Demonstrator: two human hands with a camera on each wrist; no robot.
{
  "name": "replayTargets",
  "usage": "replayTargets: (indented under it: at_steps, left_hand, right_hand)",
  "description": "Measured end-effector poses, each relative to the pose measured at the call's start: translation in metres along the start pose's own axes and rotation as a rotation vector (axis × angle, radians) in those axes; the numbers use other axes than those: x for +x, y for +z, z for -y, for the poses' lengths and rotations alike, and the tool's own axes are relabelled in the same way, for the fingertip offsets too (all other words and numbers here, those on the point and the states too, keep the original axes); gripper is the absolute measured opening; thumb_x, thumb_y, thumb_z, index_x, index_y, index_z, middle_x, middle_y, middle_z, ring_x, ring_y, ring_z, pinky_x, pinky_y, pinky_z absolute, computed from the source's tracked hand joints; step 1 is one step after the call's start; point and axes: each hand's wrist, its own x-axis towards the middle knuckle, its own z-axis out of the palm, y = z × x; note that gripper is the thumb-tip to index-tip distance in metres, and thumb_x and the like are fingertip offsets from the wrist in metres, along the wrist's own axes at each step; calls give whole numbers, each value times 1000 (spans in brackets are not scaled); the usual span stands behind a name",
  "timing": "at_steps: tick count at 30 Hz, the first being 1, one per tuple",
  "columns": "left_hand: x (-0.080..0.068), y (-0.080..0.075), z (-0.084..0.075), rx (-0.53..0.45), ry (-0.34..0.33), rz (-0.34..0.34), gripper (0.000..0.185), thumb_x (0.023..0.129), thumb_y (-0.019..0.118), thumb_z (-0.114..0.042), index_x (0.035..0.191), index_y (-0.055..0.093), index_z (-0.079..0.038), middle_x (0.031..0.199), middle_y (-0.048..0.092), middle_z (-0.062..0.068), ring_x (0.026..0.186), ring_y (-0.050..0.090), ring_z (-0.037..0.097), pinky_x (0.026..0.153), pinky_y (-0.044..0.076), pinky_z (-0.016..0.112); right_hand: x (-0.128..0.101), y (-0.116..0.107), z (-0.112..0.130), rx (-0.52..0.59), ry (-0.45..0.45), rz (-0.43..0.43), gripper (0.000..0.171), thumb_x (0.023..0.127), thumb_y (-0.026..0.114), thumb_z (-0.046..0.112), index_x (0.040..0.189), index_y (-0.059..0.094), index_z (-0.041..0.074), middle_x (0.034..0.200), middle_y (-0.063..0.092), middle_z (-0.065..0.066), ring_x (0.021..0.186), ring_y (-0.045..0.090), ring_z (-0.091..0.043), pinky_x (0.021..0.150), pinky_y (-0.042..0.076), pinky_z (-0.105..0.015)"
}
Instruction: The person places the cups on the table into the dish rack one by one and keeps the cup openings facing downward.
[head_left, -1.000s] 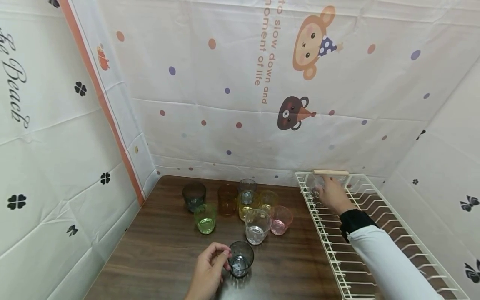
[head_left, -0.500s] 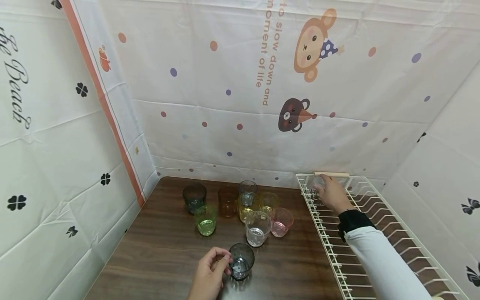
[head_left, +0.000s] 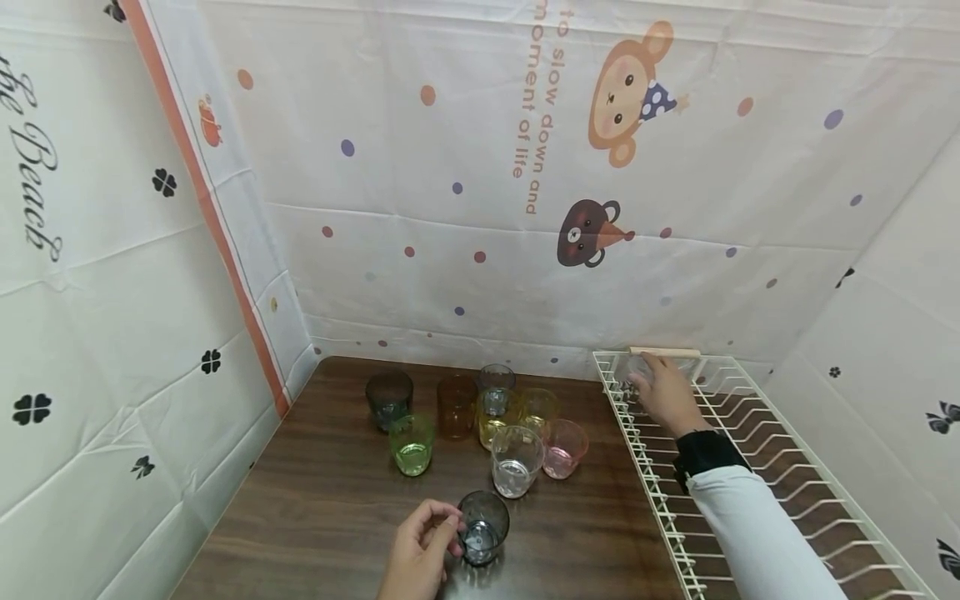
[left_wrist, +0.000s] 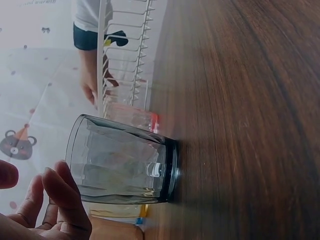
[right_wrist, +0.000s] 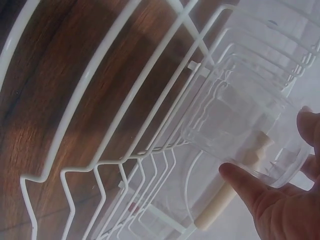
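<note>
Two hands work apart: left hand (head_left: pixel 418 550) fingers curl round the upright grey glass (head_left: pixel 483 527) on the table (head_left: pixel 322 517); right hand (head_left: pixel 663 393) grasps a clear glass (right_wrist: pixel 245 135) at the rack's (head_left: pixel 750 467) far end.

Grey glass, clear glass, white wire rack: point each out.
grey glass (left_wrist: pixel 120 165), left wrist view, its side wall.
clear glass (right_wrist: pixel 245 130), right wrist view, its ribbed side.
white wire rack (head_left: pixel 660 500), head view, its near left rim.
</note>
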Motion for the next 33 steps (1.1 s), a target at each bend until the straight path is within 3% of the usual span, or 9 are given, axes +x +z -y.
replayTargets:
  at_steps: [33]
  left_hand:
    - [0, -3, 4, -18, 12, -24, 23, 106, 61, -11, 116, 64, 9, 102, 73, 14, 69, 64, 7, 49, 50, 24]
  right_hand:
    - [1, 13, -3, -15, 43, -53, 60, 113, 52, 22, 162, 33, -8, 162, 33, -39, 146, 39, -60, 118, 38, -72]
